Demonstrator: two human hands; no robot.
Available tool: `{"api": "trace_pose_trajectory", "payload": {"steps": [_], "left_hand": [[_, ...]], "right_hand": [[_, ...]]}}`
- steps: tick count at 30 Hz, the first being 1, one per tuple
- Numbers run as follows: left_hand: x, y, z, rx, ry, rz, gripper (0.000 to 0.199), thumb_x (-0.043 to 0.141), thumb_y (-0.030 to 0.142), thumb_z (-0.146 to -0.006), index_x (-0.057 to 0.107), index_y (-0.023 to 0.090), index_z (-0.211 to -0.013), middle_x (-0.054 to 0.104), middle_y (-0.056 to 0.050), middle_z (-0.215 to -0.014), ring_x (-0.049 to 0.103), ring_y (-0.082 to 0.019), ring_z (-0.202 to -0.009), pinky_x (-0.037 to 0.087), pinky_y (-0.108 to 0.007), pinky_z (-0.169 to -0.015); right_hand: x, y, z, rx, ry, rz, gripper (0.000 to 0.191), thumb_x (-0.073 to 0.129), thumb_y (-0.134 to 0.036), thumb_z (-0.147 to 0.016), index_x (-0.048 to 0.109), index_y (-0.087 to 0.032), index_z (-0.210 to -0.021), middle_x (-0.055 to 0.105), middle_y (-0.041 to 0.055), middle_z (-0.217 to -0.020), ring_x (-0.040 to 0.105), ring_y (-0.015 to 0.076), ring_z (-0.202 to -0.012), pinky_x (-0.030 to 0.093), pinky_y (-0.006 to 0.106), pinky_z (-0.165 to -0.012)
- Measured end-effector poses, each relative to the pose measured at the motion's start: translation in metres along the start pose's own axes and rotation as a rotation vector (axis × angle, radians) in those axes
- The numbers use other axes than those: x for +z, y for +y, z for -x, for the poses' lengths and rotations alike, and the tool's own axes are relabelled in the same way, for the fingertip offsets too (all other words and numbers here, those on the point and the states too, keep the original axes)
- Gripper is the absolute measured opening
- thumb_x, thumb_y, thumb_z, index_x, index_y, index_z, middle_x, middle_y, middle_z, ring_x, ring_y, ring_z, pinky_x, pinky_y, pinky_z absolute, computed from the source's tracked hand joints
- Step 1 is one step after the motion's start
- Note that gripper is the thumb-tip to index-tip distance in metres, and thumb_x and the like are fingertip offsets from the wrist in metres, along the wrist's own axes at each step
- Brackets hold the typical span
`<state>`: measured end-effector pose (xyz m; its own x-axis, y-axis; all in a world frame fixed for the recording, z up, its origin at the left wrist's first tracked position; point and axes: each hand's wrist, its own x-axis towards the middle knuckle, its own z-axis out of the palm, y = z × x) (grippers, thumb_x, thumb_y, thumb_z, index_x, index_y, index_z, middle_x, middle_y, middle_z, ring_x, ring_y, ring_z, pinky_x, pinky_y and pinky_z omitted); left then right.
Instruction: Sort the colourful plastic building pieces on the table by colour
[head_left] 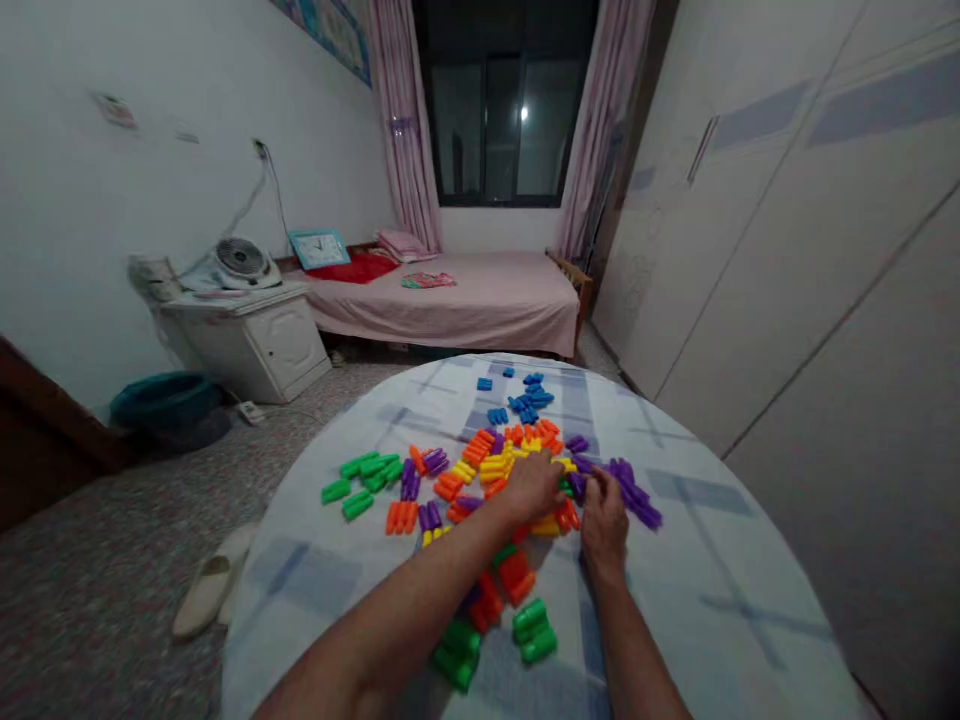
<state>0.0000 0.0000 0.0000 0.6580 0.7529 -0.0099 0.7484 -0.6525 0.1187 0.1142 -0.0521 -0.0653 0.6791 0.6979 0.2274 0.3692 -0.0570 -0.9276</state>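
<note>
Writing nowhere legible: blue-framed clock (319, 248) on the bed (480, 295) too small to read, poster (330, 28) high on the wall only a blur of colour

Left hand (531, 487) stretched forward over the middle of the bench (720, 560), palm down, knuckles up, fingers curled into the heap of plastic blocks (491, 465); whether anything is gripped cannot be told, fingertips hidden under the hand. Right hand (604, 520) just beside it, nearly touching, palm down, fingers (600, 483) bent and pinching toward the purple blocks (634, 492) at the right edge of the heap; contact apparent, a firm hold not clear. Both forearms bare, left one crossing diagonally over orange blocks (514, 575) and green blocks (534, 630) near the bench's front edge

Blocks sorted loosely by colour on a pale checked cloth: blue blocks (529, 395) at the far side, green cluster (367, 475) to the left, orange, yellow and purple mixed in the centre

Beyond the bench: pink-covered bed under a dark window (499, 100) with pink curtains, small fan (241, 260) on a white cabinet (255, 340), teal basin (165, 400) and pale slippers (210, 590) on the floor, white wardrobe doors (810, 230) along the right
</note>
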Motion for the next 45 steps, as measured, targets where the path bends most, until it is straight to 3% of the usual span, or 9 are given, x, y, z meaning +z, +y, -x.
{"api": "trace_pose_trajectory", "payload": {"steps": [8, 14, 20, 25, 28, 34, 39, 42, 45], "left_hand": [[-0.003, 0.018, -0.015, -0.048, -0.028, -0.025, 0.044, 0.062, 0.038, -0.075, 0.059, 0.014, -0.112, 0.054, -0.015, -0.118, 0.056, -0.029, -0.107, 0.047, -0.04, -0.087], [-0.002, 0.019, -0.021, 0.001, -0.068, 0.015, 0.029, 0.064, 0.025, -0.071, 0.066, 0.012, -0.097, 0.062, -0.016, -0.105, 0.06, -0.03, -0.099, 0.049, -0.039, -0.083], [-0.002, -0.004, -0.013, 0.018, 0.101, 0.179, 0.04, 0.069, 0.036, -0.065, 0.063, 0.013, -0.098, 0.059, -0.012, -0.107, 0.059, -0.025, -0.098, 0.05, -0.034, -0.082], [-0.015, -0.052, 0.026, -0.037, 0.459, 0.563, 0.035, 0.064, 0.027, -0.07, 0.056, 0.015, -0.103, 0.053, -0.01, -0.119, 0.052, -0.019, -0.111, 0.042, -0.031, -0.097], [-0.019, -0.091, 0.067, -0.142, 0.57, 0.726, 0.03, 0.064, 0.028, -0.069, 0.057, 0.016, -0.096, 0.054, -0.01, -0.118, 0.053, -0.02, -0.111, 0.042, -0.034, -0.097], [-0.002, -0.153, 0.158, -0.4, 0.803, 0.545, 0.032, 0.064, 0.035, -0.069, 0.055, 0.018, -0.094, 0.053, -0.009, -0.119, 0.051, -0.024, -0.113, 0.04, -0.041, -0.1], [0.02, -0.164, 0.203, -0.515, 0.899, 0.335, 0.031, 0.059, 0.033, -0.075, 0.052, 0.019, -0.102, 0.049, -0.01, -0.122, 0.049, -0.025, -0.116, 0.042, -0.042, -0.1], [0.036, -0.164, 0.211, -0.596, 0.888, 0.198, 0.037, 0.057, 0.026, -0.075, 0.049, 0.019, -0.111, 0.046, -0.011, -0.128, 0.045, -0.027, -0.12, 0.04, -0.043, -0.102], [0.047, -0.166, 0.212, -0.667, 0.867, 0.148, 0.042, 0.053, 0.019, -0.075, 0.047, 0.018, -0.116, 0.047, -0.011, -0.127, 0.046, -0.027, -0.119, 0.041, -0.043, -0.101]], "right_hand": [[0.0, -0.002, 0.001, -0.013, -0.033, 0.014, 0.048, 0.035, -0.049, -0.082, 0.056, -0.018, -0.112, 0.062, 0.0101, -0.111, 0.056, 0.0246, -0.103, 0.039, 0.035, -0.088], [-0.001, -0.004, 0.001, 0.001, -0.029, 0.02, 0.048, 0.034, -0.049, -0.082, 0.056, -0.018, -0.112, 0.062, 0.0097, -0.111, 0.055, 0.0248, -0.103, 0.039, 0.035, -0.087], [0.0, -0.003, 0.002, -0.026, -0.02, -0.01, 0.045, 0.04, -0.047, -0.081, 0.056, -0.018, -0.111, 0.063, 0.0098, -0.107, 0.057, 0.0236, -0.098, 0.041, 0.033, -0.083], [0.002, 0.004, 0.001, -0.062, -0.013, 0.029, 0.044, 0.04, -0.044, -0.08, 0.056, -0.017, -0.112, 0.063, 0.0103, -0.105, 0.058, 0.0236, -0.096, 0.041, 0.034, -0.082], [0.003, 0.008, 0.0, -0.067, -0.02, 0.046, 0.044, 0.04, -0.042, -0.079, 0.055, -0.017, -0.112, 0.064, 0.0098, -0.104, 0.058, 0.0233, -0.096, 0.041, 0.035, -0.084], [0.005, 0.011, 0.0, -0.203, 0.008, 0.17, 0.043, 0.038, -0.037, -0.077, 0.057, -0.015, -0.109, 0.061, 0.012, -0.104, 0.054, 0.0246, -0.098, 0.039, 0.038, -0.089], [0.003, 0.013, -0.001, -0.402, 0.02, 0.304, 0.039, 0.038, -0.032, -0.076, 0.06, -0.015, -0.104, 0.059, 0.0125, -0.106, 0.05, 0.025, -0.102, 0.036, 0.041, -0.094], [0.003, 0.015, -0.001, -0.499, -0.024, 0.388, 0.033, 0.038, -0.031, -0.078, 0.065, -0.016, -0.091, 0.059, 0.0123, -0.103, 0.049, 0.0256, -0.103, 0.035, 0.043, -0.094], [0.002, 0.015, 0.004, -0.474, -0.009, 0.502, 0.034, 0.039, -0.033, -0.078, 0.067, -0.017, -0.089, 0.057, 0.0138, -0.104, 0.048, 0.0276, -0.103, 0.038, 0.044, -0.089]]}}
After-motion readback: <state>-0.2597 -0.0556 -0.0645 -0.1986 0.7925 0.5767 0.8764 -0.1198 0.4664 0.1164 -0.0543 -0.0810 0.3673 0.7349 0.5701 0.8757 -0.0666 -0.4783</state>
